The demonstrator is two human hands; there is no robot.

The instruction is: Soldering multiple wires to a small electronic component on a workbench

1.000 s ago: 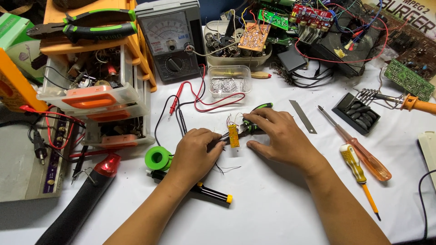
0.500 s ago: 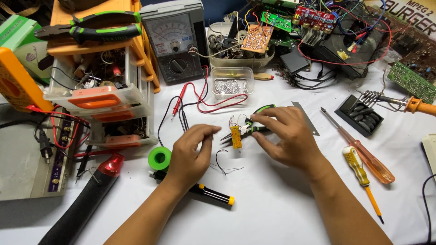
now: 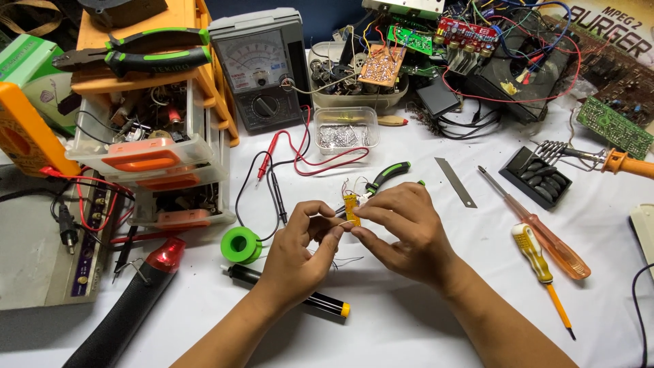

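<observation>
A small yellow component (image 3: pixel 351 206) with thin wire leads sits between both hands, just above the white table. My right hand (image 3: pixel 402 232) grips it from the right with thumb and fingertips. The thumb and forefinger of my left hand (image 3: pixel 300 252) pinch a thin wire at the component's lower left side. Green-handled pliers (image 3: pixel 388 172) lie on the table just behind my right hand, partly hidden by it.
A green solder spool (image 3: pixel 240 244) and a black pen tool (image 3: pixel 306 300) lie by my left wrist. An analog multimeter (image 3: pixel 262 68) with red and black probe leads, a clear box (image 3: pixel 337 131), parts drawers (image 3: pixel 146 150), two screwdrivers (image 3: pixel 545 242), a blade (image 3: pixel 455 182) and a soldering iron (image 3: pixel 630 163) surround the work.
My hands have closed in on the yellow component. The left fingers, earlier beside it on the table, now pinch a wire at it. The right hand's fingers have curled onto it.
</observation>
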